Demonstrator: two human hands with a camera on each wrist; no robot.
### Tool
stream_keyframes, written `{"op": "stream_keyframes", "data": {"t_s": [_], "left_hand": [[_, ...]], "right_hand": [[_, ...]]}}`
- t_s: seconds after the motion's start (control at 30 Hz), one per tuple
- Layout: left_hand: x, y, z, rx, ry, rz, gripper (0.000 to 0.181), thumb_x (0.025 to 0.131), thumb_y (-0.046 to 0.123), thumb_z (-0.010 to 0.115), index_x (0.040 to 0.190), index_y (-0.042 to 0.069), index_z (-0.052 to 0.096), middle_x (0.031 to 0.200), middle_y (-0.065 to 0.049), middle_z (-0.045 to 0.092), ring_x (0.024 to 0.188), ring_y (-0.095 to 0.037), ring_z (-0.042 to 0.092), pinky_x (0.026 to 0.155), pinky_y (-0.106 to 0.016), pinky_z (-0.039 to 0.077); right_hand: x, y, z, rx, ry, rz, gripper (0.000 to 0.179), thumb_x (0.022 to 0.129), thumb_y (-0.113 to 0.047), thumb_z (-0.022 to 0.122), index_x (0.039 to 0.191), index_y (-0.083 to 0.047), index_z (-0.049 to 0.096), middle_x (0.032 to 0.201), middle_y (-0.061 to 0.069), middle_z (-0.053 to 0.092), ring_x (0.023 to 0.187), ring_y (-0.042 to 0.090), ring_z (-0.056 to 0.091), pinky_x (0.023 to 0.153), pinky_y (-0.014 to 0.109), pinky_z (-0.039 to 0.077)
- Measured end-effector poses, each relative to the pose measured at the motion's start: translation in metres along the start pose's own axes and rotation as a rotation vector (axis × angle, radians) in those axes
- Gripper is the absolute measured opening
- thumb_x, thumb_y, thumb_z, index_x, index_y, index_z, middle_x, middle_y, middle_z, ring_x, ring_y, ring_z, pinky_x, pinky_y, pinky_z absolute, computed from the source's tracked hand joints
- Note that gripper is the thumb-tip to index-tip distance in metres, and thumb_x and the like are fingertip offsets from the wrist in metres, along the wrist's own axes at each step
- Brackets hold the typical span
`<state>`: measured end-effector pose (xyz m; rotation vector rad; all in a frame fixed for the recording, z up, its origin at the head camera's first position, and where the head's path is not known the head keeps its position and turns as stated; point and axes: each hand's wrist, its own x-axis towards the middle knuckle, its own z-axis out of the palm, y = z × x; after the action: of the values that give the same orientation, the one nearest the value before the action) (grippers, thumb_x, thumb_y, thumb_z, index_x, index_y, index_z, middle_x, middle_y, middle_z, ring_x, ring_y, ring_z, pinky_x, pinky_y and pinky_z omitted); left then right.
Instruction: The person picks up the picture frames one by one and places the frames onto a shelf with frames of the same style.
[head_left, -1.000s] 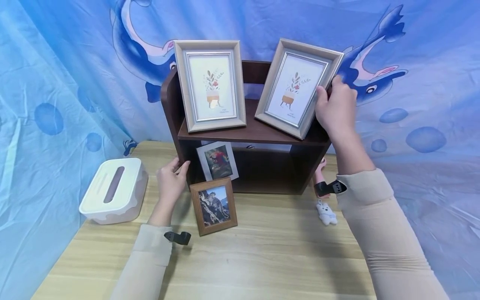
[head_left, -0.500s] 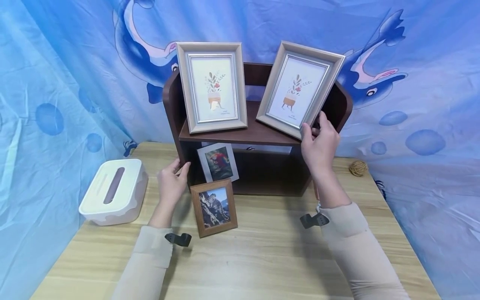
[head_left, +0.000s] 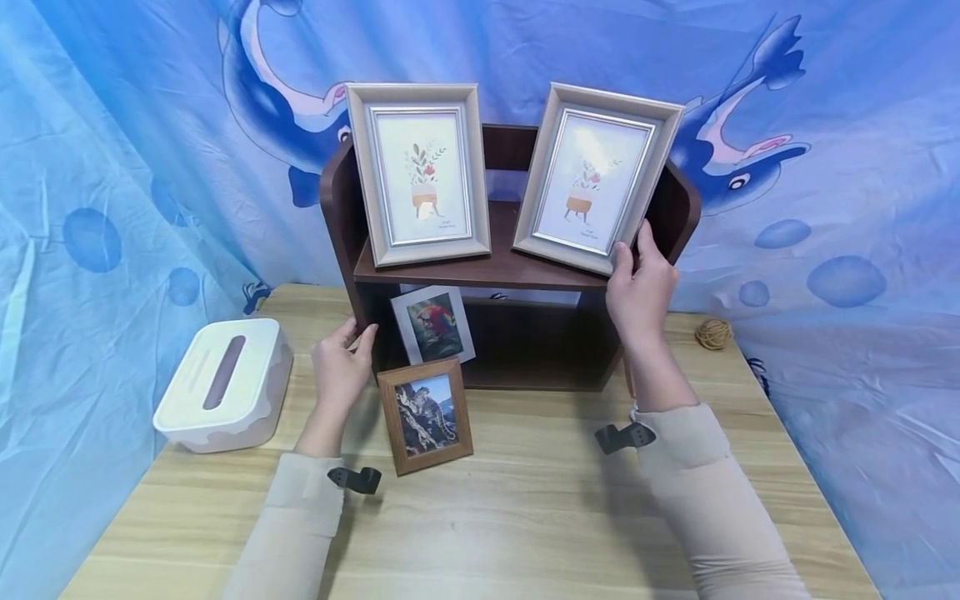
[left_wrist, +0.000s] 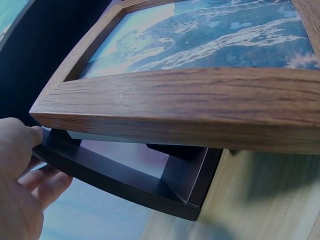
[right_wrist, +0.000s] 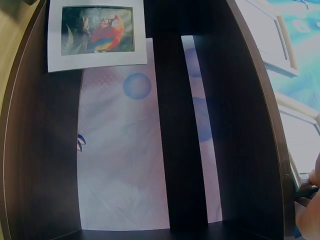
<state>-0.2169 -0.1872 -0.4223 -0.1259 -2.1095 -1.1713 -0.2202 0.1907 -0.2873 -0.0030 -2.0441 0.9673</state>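
Observation:
A dark brown two-tier shelf (head_left: 498, 267) stands on the table. My left hand (head_left: 342, 362) grips the front edge of its left side panel, thumb and fingers on either side in the left wrist view. My right hand (head_left: 642, 287) pinches the lower right corner of a beige picture frame (head_left: 592, 187), which leans tilted on the upper tier. Beside it at left stands a similar picture frame (head_left: 423, 179) with the same plant print. In the lower tier a white-bordered parrot picture (right_wrist: 97, 35) leans at the left. A brown wooden frame (head_left: 460, 417) with a leopard picture stands before it.
A white tissue box (head_left: 255, 408) sits on the table (head_left: 465, 533) at left. Right of the shelf lies a small twine ball (head_left: 713, 334). A blue curtain (head_left: 862, 167) with dolphins hangs behind.
My right hand has moved down from the right frame's upper side to its lower right corner. That frame has turned slightly more upright. My left hand has stayed on the shelf.

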Motion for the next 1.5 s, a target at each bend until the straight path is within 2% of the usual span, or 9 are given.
{"op": "stream_keyframes", "data": {"t_s": [0.33,0.57,0.63,0.77,0.87,1.03,1.23,1.5], "left_hand": [[0.0,-0.001,0.0,0.032,0.004,0.021,0.021,0.093,0.007,0.073,0.111,-0.003,0.075,0.104,-0.025,0.072,0.094,-0.04,0.072,0.074,-0.049,0.061],[0.0,-0.002,0.001,0.037,0.0,0.017,0.02,0.093,0.006,0.073,0.111,-0.003,0.075,0.104,-0.025,0.072,0.095,-0.04,0.072,0.074,-0.049,0.061],[0.001,-0.002,0.001,0.035,-0.004,0.015,0.021,0.093,0.005,0.073,0.112,-0.003,0.075,0.106,-0.025,0.072,0.096,-0.04,0.072,0.075,-0.049,0.061],[0.001,-0.001,0.001,0.024,-0.012,0.008,0.021,0.094,0.005,0.072,0.112,-0.003,0.074,0.107,-0.025,0.072,0.097,-0.04,0.071,0.074,-0.048,0.061],[0.0,-0.002,0.001,0.023,-0.015,0.002,0.02,0.094,0.005,0.071,0.112,-0.003,0.075,0.107,-0.025,0.072,0.098,-0.039,0.071,0.072,-0.048,0.061],[0.0,-0.002,0.001,0.027,-0.01,0.008,0.018,0.094,0.006,0.071,0.11,-0.003,0.075,0.107,-0.024,0.072,0.098,-0.039,0.072,0.071,-0.046,0.061],[0.001,-0.002,0.001,0.029,-0.002,0.036,0.017,0.094,0.006,0.071,0.107,-0.005,0.075,0.105,-0.026,0.072,0.097,-0.04,0.071,0.071,-0.047,0.061],[0.0,-0.003,0.002,0.025,-0.002,0.027,0.016,0.095,0.005,0.071,0.106,-0.005,0.075,0.104,-0.025,0.073,0.097,-0.04,0.072,0.072,-0.043,0.06]], "right_hand": [[0.003,0.002,-0.004,-0.004,-0.081,0.019,0.045,0.103,-0.01,0.056,0.147,-0.002,0.051,0.137,0.02,0.061,0.126,0.037,0.058,0.11,0.049,0.043],[0.005,0.004,-0.003,-0.014,-0.086,-0.026,0.042,0.105,-0.012,0.053,0.146,-0.002,0.051,0.131,0.022,0.064,0.12,0.041,0.06,0.105,0.054,0.045],[0.004,0.005,-0.002,0.005,-0.087,-0.011,0.043,0.106,-0.012,0.05,0.147,-0.001,0.049,0.135,0.022,0.062,0.123,0.036,0.059,0.107,0.049,0.045],[0.0,0.007,-0.003,0.092,-0.102,0.044,0.046,0.108,-0.012,0.043,0.153,0.001,0.04,0.149,0.016,0.051,0.137,0.019,0.048,0.115,0.031,0.039],[-0.005,0.008,-0.005,0.162,-0.099,0.039,0.046,0.108,-0.009,0.042,0.153,0.002,0.038,0.154,0.014,0.045,0.141,0.013,0.042,0.116,0.024,0.034],[-0.014,0.008,-0.011,0.199,-0.091,-0.024,0.044,0.106,-0.005,0.044,0.149,0.003,0.044,0.153,0.014,0.048,0.141,0.016,0.044,0.116,0.027,0.036],[-0.026,0.01,-0.021,0.209,-0.124,0.004,0.045,0.106,-0.01,0.047,0.151,-0.003,0.044,0.156,0.005,0.046,0.141,0.01,0.042,0.115,0.027,0.037],[-0.039,0.017,-0.029,0.264,-0.16,-0.063,0.046,0.103,-0.006,0.053,0.148,0.0,0.046,0.153,0.008,0.049,0.141,0.015,0.045,0.114,0.029,0.038]]}}
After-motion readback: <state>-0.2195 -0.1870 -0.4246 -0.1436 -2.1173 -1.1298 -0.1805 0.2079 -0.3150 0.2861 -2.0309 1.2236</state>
